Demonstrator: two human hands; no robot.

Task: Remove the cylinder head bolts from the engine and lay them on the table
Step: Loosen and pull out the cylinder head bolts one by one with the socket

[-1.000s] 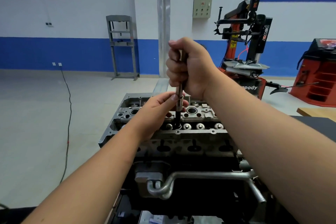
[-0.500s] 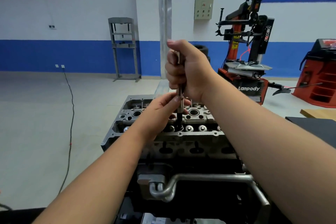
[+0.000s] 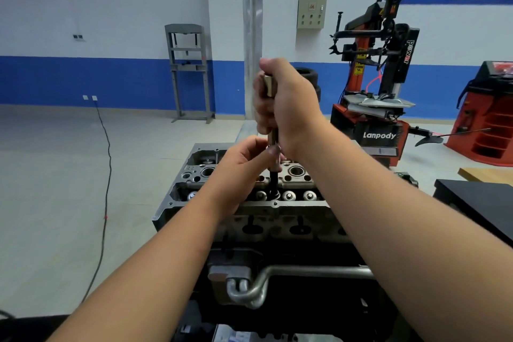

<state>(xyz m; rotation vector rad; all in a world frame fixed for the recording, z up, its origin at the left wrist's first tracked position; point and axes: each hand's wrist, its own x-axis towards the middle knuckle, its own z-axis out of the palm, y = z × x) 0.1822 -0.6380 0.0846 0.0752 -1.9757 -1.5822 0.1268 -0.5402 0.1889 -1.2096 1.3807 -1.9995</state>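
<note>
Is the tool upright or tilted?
Upright: the tool stands vertically in the right hand, its dark tip down in the cylinder head.

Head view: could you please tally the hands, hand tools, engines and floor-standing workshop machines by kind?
Hands: 2 (left hand, right hand, both holding the tool)
Extension bar: 1
Engine: 1
Red machines: 2 (tyre changer, wheel balancer)
Grey press frame: 1
Total: 7
</note>
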